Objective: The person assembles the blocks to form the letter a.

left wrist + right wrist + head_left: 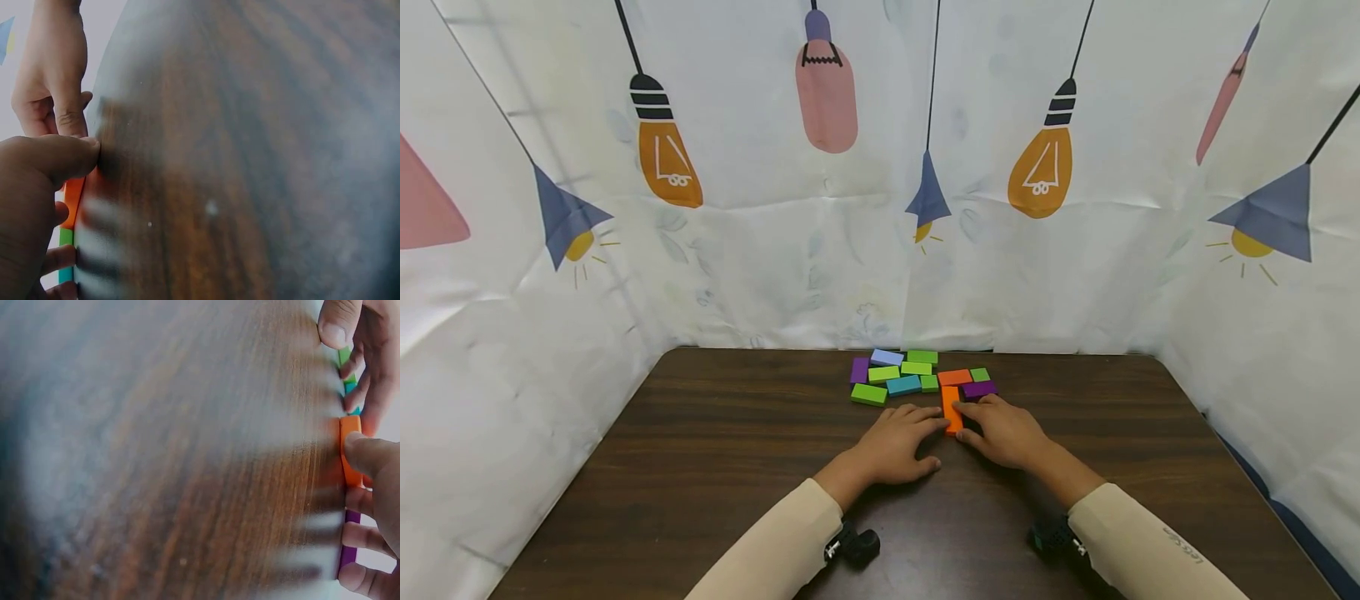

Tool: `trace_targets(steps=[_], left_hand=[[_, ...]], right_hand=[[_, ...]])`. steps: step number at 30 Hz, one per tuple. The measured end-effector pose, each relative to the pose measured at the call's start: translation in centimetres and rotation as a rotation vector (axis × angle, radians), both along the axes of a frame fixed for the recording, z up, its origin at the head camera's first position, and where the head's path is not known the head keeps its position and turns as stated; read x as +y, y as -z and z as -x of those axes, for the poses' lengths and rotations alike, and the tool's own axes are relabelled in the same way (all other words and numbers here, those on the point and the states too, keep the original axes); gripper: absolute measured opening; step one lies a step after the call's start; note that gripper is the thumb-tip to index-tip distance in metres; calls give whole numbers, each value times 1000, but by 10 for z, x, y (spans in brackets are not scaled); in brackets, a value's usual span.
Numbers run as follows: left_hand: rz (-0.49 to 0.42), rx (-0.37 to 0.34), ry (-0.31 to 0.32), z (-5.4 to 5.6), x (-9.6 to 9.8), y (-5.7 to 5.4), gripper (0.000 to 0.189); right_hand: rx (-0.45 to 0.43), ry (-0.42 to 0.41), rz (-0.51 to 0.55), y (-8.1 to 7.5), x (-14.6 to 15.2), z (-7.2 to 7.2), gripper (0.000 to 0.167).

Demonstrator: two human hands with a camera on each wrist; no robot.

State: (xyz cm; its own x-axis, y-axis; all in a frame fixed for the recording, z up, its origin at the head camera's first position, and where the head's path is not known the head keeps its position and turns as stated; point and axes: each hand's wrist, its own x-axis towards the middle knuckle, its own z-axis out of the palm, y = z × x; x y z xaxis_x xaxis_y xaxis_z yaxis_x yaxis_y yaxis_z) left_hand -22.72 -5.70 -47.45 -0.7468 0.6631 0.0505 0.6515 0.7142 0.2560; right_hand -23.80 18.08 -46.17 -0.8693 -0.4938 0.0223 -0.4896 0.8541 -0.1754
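Observation:
An orange block [951, 410] lies lengthwise on the table between the two hands. My left hand [898, 442] is spread on its left, the index fingertip at the block's side and the thumb apart from it. From the right, my right hand [1006, 433] touches the same block with index finger and thumb; the right wrist view shows the thumb [369, 450] against the orange block [351, 450]. Beyond it lie a red-orange block [955, 377] and a purple block [980, 389]. A teal block [904, 386] and a small green block [928, 383] are on the left.
More flat blocks form a loose patch: a bright green block [869, 395], a purple block [859, 370], a light blue block [887, 357] and several other green ones. The dark wooden table [700, 467] ends at a printed curtain [760, 275] behind and along the sides.

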Motion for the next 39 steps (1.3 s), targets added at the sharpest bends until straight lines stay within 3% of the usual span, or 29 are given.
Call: trace_targets(steps=[16, 25, 35, 39], left_hand=[[21, -35, 5, 2, -1, -2, 65], [24, -48, 3, 4, -3, 1, 65], [37, -60, 12, 6, -4, 3, 66], [40, -60, 20, 5, -3, 1, 66]], right_hand=[[33, 3, -11, 2, -3, 1, 53], [-8, -22, -28, -6, 0, 6, 56], [126, -73, 73, -24, -1, 32, 42], [142, -112, 90, -27, -9, 45, 37]])
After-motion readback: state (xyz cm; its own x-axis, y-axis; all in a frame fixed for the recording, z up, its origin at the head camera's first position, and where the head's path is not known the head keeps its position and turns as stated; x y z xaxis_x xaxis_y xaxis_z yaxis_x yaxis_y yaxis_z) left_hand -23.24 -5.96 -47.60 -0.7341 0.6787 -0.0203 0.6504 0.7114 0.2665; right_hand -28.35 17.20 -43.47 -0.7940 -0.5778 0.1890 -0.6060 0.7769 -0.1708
